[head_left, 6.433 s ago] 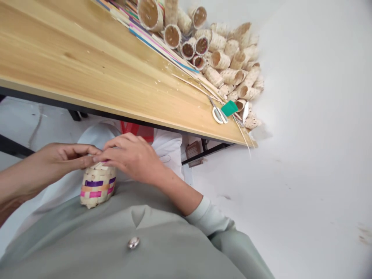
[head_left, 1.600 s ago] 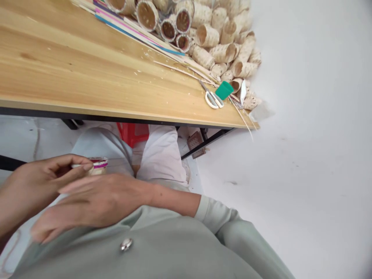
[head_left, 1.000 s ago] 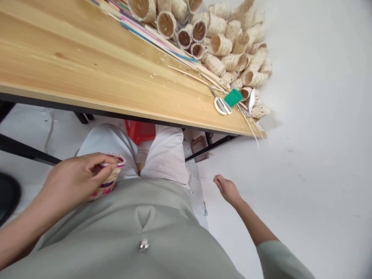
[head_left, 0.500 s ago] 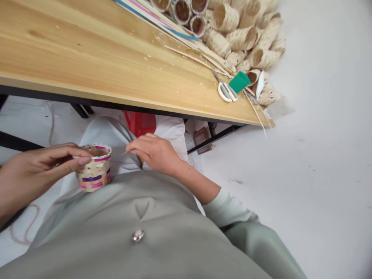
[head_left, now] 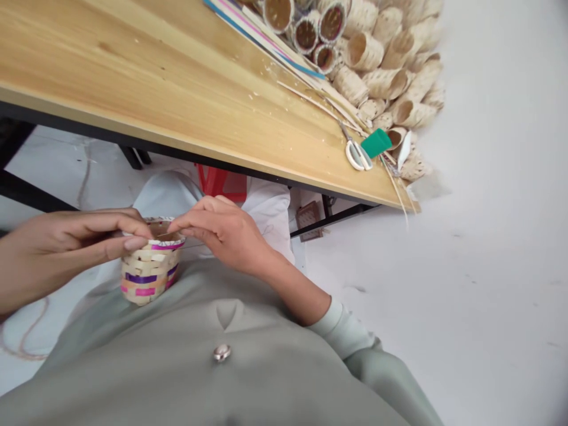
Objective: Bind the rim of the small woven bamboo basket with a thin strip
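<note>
currently the small woven basket (head_left: 149,269) sits in the person's lap, below the near edge of the wooden table (head_left: 133,77), upright and tilted slightly, its open mouth facing up. its wall is pale strip with purple, orange and pink bands, and a pink strip runs round the rim.

left hand (head_left: 75,242): fingers closed on the left side of the basket rim, thumb and forefinger pinching it, the remaining fingers curled alongside. right hand (head_left: 222,231): fingertips drawn together in a pinch at the right side of the rim, touching it; a fine strand appears to run from this pinch, but what is held is too thin to identify. the two hands meet over the basket mouth, fingertips just apart.

the person wears a grey-green garment with a metal button (head_left: 221,352) at the front and pale trousers.

on the table, far right: a heap of unfinished woven baskets (head_left: 381,65), some lying on their sides with brown interiors showing. long coloured strips (head_left: 266,41) lie just left of the heap. scissors with white handles (head_left: 356,152) rest near the table's right corner, touching a green object (head_left: 376,142). loose thin slivers overhang the table edge there. a red item (head_left: 222,183) shows under the table beyond the knees.
</note>
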